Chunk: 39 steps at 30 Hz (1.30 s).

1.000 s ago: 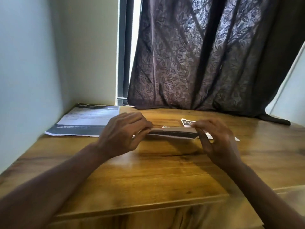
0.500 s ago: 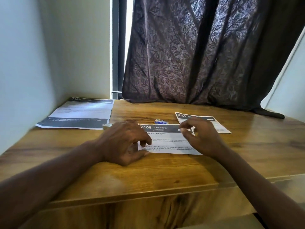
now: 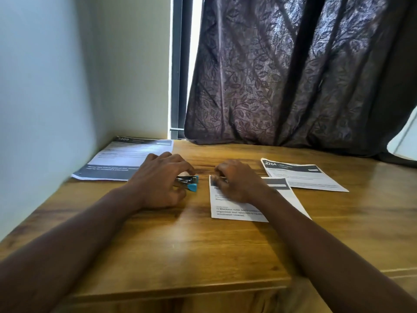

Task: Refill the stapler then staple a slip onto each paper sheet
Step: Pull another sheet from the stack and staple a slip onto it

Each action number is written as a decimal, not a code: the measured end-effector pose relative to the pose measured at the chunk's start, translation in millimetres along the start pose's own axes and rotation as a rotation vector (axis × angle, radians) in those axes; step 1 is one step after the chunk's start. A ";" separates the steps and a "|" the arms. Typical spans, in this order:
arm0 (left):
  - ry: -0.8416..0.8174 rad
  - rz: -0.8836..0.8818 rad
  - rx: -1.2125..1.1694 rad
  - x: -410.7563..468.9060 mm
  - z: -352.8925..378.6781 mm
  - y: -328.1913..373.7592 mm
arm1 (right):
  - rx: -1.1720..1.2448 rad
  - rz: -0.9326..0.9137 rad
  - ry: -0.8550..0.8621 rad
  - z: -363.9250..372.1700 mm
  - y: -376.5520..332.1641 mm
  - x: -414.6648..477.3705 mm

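A small blue and metal stapler (image 3: pixel 190 182) lies on the wooden table (image 3: pixel 180 245), its jaw end pointing right. My left hand (image 3: pixel 161 180) grips it, fingers curled over its back half, which is hidden. Just to its right a printed paper with a dark header (image 3: pixel 237 211) lies flat. My right hand (image 3: pixel 237 180) sits on that paper's upper part, bent fingers pinching at its top left corner. A narrow gap separates the stapler's tip from this corner. Whether a slip lies under the hand I cannot tell.
A larger printed sheet marked 1409 (image 3: pixel 126 159) lies at the back left against the wall. Another paper marked 2764 (image 3: pixel 302 177) lies at the right, partly under the middle paper. A dark curtain (image 3: pixel 293 75) hangs behind the table.
The paper held edge-on above the table by both hands has been laid flat. My left hand let go of it and took the stapler to its left.
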<state>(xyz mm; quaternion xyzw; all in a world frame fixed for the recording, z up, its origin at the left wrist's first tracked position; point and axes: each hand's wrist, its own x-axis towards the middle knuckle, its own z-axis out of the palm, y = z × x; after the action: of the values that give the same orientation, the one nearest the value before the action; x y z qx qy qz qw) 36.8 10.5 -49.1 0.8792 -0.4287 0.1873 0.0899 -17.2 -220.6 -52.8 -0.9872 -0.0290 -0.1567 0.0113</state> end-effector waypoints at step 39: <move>0.007 -0.225 -1.162 16.1 16.0 -11.3 | 1.142 -0.144 0.248 12.9 -29.2 7.2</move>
<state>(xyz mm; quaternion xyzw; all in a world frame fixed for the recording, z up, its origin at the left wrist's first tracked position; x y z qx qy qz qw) 58.9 0.8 -57.1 0.7254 -0.3648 -0.0859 0.5774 -8.2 -190.7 -62.4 -0.7946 -0.1741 -0.2308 0.5338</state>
